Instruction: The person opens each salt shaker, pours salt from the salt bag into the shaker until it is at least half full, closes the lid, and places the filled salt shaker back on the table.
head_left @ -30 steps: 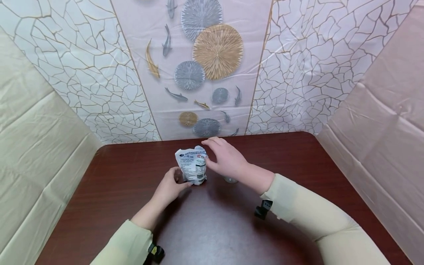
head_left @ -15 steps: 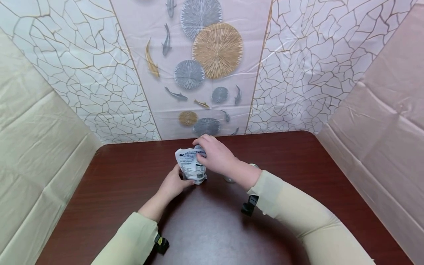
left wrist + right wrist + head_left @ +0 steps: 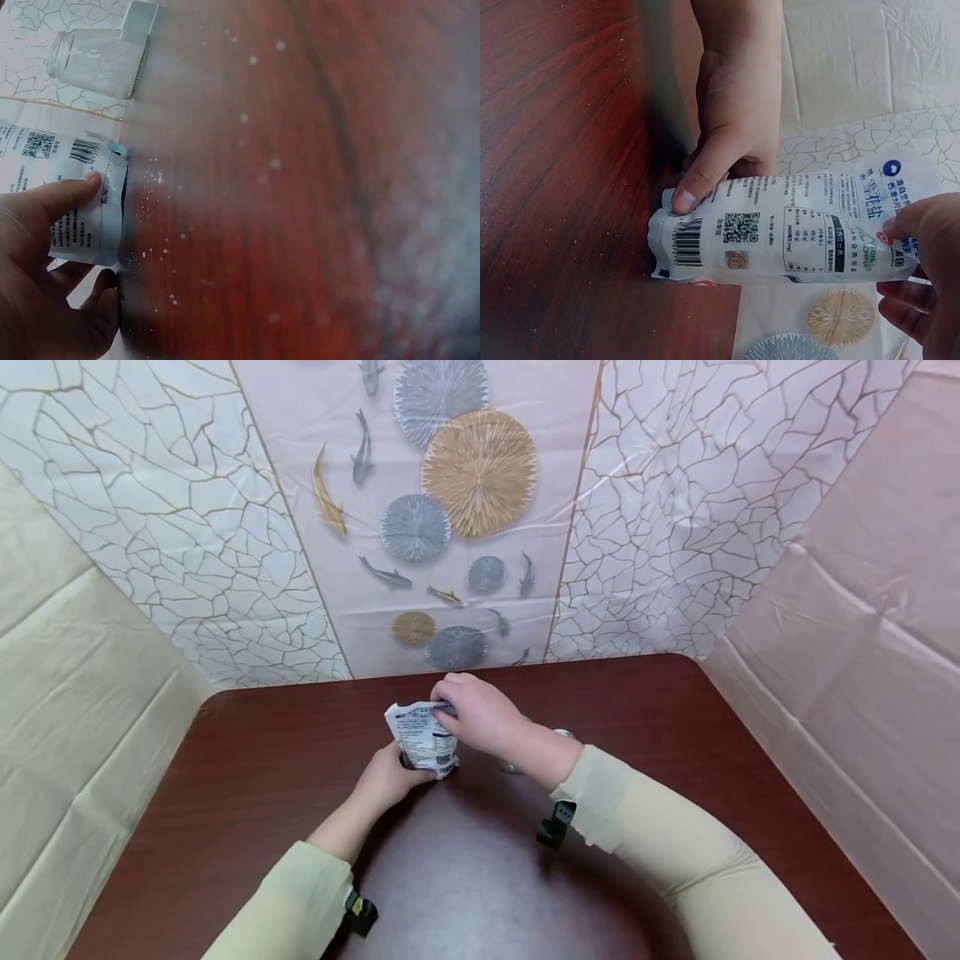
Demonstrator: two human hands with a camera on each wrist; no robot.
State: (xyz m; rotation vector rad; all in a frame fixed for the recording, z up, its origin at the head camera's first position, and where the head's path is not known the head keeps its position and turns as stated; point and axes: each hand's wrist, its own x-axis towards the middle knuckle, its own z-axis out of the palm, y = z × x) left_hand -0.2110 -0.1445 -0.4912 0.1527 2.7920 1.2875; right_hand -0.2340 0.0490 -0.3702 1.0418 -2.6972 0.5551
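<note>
A white printed salt bag (image 3: 423, 739) stands upright on the table. My left hand (image 3: 386, 779) holds it low on its left side, thumb (image 3: 82, 187) across the printed face and fingers behind. At the top right corner, my right hand (image 3: 480, 714) pinches the bag, as the right wrist view shows with the thumb (image 3: 911, 217) on the front and fingers around the back. Just right of the bag, a clear glass jar (image 3: 97, 64) is mostly covered by my right forearm in the head view.
Beside the jar is a pale, squarish thing (image 3: 140, 21). Small white grains (image 3: 159, 176) dot the dark red-brown table (image 3: 247, 802). Patterned cloth (image 3: 652, 510) hangs behind the table, and plain beige cloth (image 3: 75, 710) borders its sides.
My right hand has come left and slightly down from beside the bag to grip its top corner. My left hand has closed more firmly around the bag's lower side. The view has shifted slightly.
</note>
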